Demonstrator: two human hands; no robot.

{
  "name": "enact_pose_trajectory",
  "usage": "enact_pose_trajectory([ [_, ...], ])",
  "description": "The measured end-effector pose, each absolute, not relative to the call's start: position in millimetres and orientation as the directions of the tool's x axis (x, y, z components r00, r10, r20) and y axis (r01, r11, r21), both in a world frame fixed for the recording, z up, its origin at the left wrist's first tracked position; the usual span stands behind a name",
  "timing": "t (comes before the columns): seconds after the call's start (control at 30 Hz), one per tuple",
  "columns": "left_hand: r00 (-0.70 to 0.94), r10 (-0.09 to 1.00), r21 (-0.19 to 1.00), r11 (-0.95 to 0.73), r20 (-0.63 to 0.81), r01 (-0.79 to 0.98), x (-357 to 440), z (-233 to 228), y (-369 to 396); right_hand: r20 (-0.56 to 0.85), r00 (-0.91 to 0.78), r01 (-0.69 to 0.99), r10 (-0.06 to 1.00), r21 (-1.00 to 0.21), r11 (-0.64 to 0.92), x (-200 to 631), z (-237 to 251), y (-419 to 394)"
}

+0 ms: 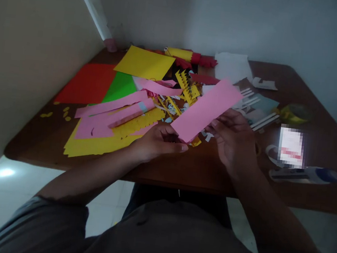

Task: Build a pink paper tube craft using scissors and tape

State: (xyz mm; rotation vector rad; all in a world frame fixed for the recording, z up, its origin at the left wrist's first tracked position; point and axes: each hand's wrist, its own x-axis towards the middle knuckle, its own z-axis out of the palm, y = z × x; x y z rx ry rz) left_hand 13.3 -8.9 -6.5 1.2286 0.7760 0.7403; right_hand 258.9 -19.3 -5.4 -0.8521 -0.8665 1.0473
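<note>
A long pink paper strip (207, 108) is held up over the brown table (200, 170), slanting from lower left to upper right. My left hand (157, 142) pinches its lower end between thumb and fingers. My right hand (234, 142) grips the strip's middle from the right side, fingers behind the paper. Under and left of the hands lie more pink strips (112, 114), yellow sheets (93, 144) and fringed yellow cuttings (187, 89).
Red (86, 84), green (120, 87) and yellow (145, 63) sheets lie at the back left. White strips (259, 119), a white sheet (231, 66), a tape roll (294, 113) and a white-blue tool (304, 174) lie to the right. A wall stands close on the left.
</note>
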Motion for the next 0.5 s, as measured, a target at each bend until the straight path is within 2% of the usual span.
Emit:
enact_pose_trajectory([
  [0.2,0.537,0.833,0.971,0.22,-0.134,-0.099,15.1,-0.2,-10.7,0.215,0.225,-0.282,0.95,-0.919,0.275,260.7,-9.6,-19.6],
  [0.5,0.512,0.838,0.954,0.279,-0.187,-0.11,17.6,0.4,-11.4,0.207,0.26,-0.296,0.943,-0.913,0.282,259.7,-9.0,-19.1],
])
